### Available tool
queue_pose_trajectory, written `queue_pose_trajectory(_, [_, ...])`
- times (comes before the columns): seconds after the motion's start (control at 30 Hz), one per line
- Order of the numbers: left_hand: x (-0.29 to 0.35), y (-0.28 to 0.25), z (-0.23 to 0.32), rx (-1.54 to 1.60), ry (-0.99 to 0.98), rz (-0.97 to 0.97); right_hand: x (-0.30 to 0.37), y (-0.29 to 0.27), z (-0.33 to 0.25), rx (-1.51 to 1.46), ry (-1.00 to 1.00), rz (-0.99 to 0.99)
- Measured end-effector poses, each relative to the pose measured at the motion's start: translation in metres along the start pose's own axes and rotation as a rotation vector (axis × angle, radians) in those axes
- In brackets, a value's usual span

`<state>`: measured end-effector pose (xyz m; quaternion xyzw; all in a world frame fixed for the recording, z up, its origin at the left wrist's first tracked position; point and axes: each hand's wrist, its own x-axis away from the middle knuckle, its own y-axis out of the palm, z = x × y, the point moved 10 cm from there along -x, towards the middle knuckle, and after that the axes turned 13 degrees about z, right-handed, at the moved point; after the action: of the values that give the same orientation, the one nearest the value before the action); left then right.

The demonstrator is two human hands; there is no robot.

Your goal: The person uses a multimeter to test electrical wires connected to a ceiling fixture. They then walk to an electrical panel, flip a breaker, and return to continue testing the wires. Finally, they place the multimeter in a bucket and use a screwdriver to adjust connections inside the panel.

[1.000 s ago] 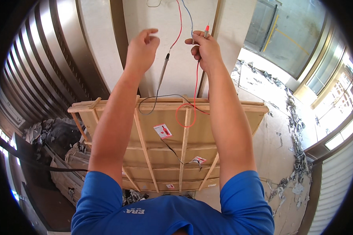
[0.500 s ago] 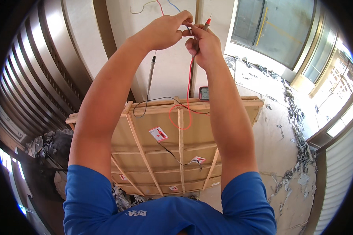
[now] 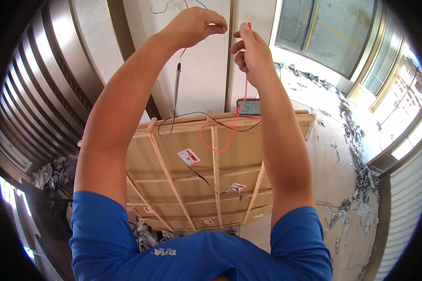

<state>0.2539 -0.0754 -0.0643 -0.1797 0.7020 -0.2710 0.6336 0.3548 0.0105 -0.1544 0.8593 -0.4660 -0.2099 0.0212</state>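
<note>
Both my arms reach up to thin wires (image 3: 188,3) that come out of the pale wall. My left hand (image 3: 192,25) pinches the wire ends between thumb and fingers. Just to its right, my right hand (image 3: 251,47) grips a red test probe (image 3: 249,25) with its tip pointing up. The probe's red lead (image 3: 220,145) loops down to a small meter (image 3: 249,107) resting on top of a wooden frame panel (image 3: 211,178). Below my left hand hangs a dark probe (image 3: 177,86), and its black lead runs to the meter.
The wooden panel leans against the wall and carries small red-and-white labels (image 3: 188,157). Debris and scraps (image 3: 356,140) lie on the floor along the glass window wall (image 3: 323,33) at the right. Ribbed metal sheeting (image 3: 42,93) and more rubble (image 3: 51,171) are on the left.
My left hand rose from apart to meet the right at the wires, and the two hands now sit slightly apart. The view has tilted, and the meter is now visible on the panel.
</note>
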Motion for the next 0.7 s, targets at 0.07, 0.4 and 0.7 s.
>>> queue_pose_trajectory(0.07, [0.002, 0.001, -0.002, 0.022, 0.005, -0.009, 0.002, -0.007, -0.006, 0.139, -0.087, 0.014])
queue_pose_trajectory(0.4, [0.01, 0.007, -0.004, -0.035, 0.087, -0.049, 0.042, -0.002, -0.039, 0.978, -0.47, 0.07])
queue_pose_trajectory(0.7, [0.014, 0.001, 0.0, -0.074, 0.06, -0.085, 0.052, 0.015, -0.045, 1.108, -0.522, 0.035])
